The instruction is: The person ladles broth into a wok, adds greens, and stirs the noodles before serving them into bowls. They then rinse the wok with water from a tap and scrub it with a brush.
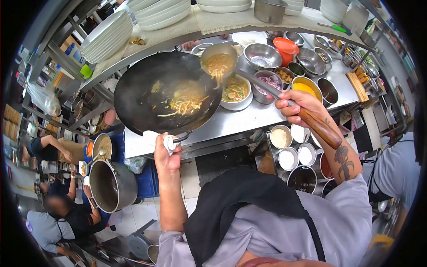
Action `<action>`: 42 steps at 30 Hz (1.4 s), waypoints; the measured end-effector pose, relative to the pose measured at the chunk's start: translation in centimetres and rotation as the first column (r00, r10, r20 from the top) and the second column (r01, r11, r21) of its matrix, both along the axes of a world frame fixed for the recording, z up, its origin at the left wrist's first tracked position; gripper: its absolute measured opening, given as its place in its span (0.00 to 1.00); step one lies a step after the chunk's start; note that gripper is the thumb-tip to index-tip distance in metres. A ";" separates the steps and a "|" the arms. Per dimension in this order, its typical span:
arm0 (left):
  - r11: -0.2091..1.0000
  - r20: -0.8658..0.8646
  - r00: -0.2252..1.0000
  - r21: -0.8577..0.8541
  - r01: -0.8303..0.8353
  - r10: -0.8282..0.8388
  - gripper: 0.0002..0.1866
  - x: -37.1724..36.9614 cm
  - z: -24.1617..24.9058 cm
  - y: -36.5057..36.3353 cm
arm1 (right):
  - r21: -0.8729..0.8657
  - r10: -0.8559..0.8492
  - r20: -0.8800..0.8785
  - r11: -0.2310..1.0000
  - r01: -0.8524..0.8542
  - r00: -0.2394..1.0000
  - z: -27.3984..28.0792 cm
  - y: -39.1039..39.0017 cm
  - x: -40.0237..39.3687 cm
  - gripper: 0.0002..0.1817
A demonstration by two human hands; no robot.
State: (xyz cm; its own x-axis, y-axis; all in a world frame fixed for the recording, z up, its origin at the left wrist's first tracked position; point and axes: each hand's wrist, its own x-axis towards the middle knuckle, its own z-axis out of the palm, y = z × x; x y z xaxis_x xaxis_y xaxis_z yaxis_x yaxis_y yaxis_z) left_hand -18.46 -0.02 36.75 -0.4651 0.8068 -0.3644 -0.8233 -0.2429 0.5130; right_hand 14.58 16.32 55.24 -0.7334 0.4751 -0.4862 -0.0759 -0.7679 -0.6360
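My left hand (pixel 168 155) is closed around the handle of a big black wok (pixel 138 95), with a white cloth (pixel 169 143) between fingers and metal. Noodles (pixel 187 105) and bits of egg lie in the wok. In my right hand (pixel 299 106) is the wooden handle of a ladle (pixel 219 60). Its bowl, full of broth and noodles, hangs tilted over the wok's right edge. Some noodles dangle from its lip towards a white bowl (pixel 235 103) holding soup with noodles and vegetables. Chopped red onion (pixel 270 83) fills a metal pot beside that bowl.
Steel bowls (pixel 262 55), an orange bowl (pixel 286 44) and a pot of yellow liquid (pixel 307 87) crowd the counter. Plates (pixel 109 38) are stacked on the shelf above. Containers of white powder (pixel 307 153) stand below right. Other people work at left, near a large pot (pixel 113 184), and right.
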 end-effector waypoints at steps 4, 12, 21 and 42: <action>0.999 0.036 0.999 0.033 -0.007 0.006 0.05 -0.1 0.3 0.1 | 0.193 -0.146 0.175 0.975 0.111 0.974 -1.3 0.9 1.4 0.11; 0.997 0.049 0.999 0.071 -0.018 0.014 0.03 0.1 1.1 0.3 | 0.501 -0.168 0.511 0.855 -0.133 0.843 -8.9 3.5 3.4 0.09; 0.997 0.053 0.998 0.070 -0.021 0.017 0.04 0.1 1.0 0.5 | 0.735 -0.473 0.628 0.099 -0.671 0.618 -9.2 0.5 5.3 0.25; 0.991 0.110 0.993 0.132 0.024 -0.039 0.06 -0.5 0.1 -2.5 | 0.546 0.012 0.364 0.808 -0.224 0.931 -4.3 -2.8 -2.8 0.09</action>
State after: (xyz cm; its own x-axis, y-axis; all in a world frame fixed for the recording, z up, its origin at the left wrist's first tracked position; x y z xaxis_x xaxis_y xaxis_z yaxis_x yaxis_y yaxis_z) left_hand -18.98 -2.54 36.81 -0.4005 0.8646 -0.3035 -0.8823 -0.2746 0.3823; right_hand 11.78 13.56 50.97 -0.6496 0.6614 -0.3748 0.2840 -0.2462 -0.9267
